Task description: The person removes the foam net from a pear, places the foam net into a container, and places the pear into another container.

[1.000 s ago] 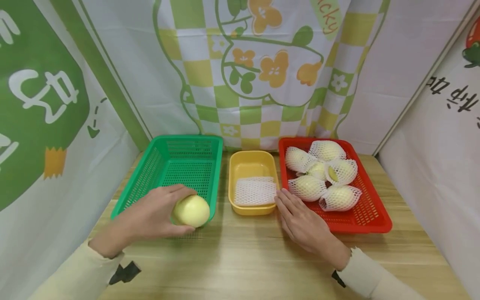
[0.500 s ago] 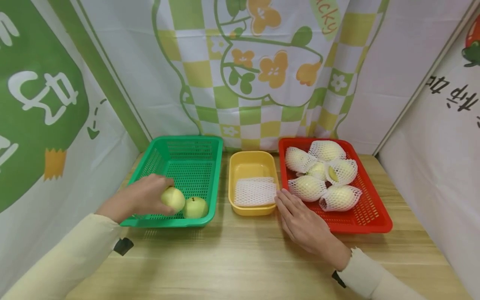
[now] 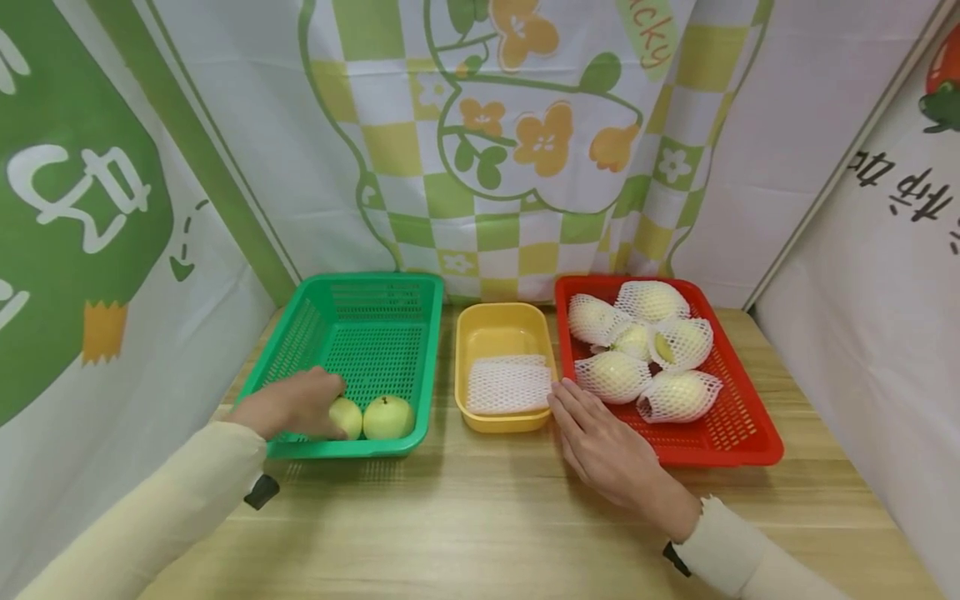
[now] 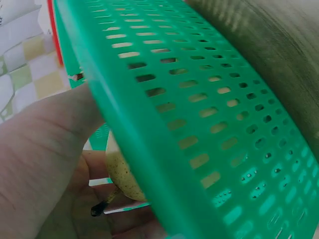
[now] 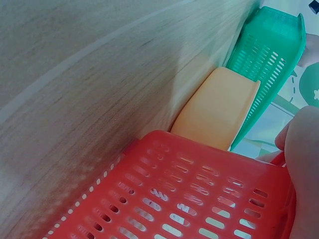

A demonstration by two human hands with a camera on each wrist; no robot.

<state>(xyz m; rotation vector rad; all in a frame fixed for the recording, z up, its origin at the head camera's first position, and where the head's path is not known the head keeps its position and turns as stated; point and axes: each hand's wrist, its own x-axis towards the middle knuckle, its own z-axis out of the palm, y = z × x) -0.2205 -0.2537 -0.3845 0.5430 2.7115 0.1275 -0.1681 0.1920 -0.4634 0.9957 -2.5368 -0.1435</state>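
Inside the green basket (image 3: 375, 447), at its near left part, my left hand (image 3: 296, 406) holds a yellow-green pear (image 3: 348, 419) low down, with fingers and thumb around it. The left wrist view shows the speckled skin and dark stem of this pear (image 4: 122, 172); the basket's wall hides part of it. A second pear (image 3: 388, 417) lies right beside it, stem upward. My right hand (image 3: 606, 442) rests with straight fingers at the near left corner of the red basket (image 3: 750, 456), fingertips right at the yellow box.
Between the baskets stands the yellow box (image 3: 504, 423) with white foam nets (image 3: 508, 384) lying in it. Several pears in foam nets (image 3: 615, 377) fill much of the red basket. A patterned cloth (image 3: 517, 225) hangs behind, above the wooden table (image 3: 465, 517).
My left hand has gone from the basket's front right corner, leaving one pear there, to the left with another pear, and then lower into the basket. My right hand has stayed put.
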